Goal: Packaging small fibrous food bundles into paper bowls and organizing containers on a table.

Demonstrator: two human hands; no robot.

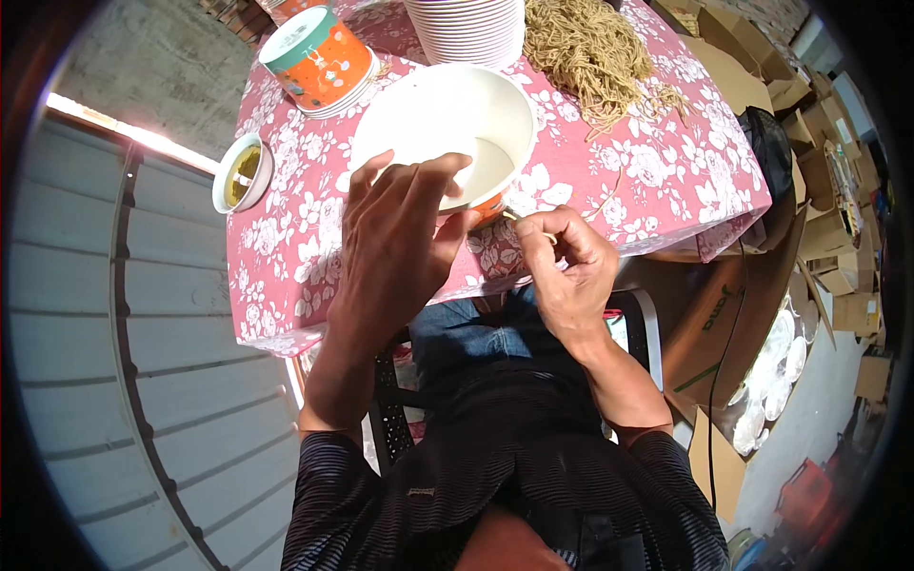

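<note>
A large round paper tub [495,114], white inside with an orange outer wall, tilts on the table in front of me, its mouth facing up. My left hand [395,228] is at its near rim, fingers bent over the opening and thumb against the outside. Between the thumb and forefinger of my right hand [569,262] is the end of a thin tan cord [514,217], beside the tub's near right wall. Part of that cord is hidden by the fingers and the tub.
A pile of tan cords [586,57] lies at the far right. Stacked white tubs [466,33] stand at the back, with upturned orange tubs [328,67] to their left. A bowl of yellowish liquid [228,195] sits at the left edge of the flowered tablecloth [666,171]. Cardboard boxes [709,314] crowd the right.
</note>
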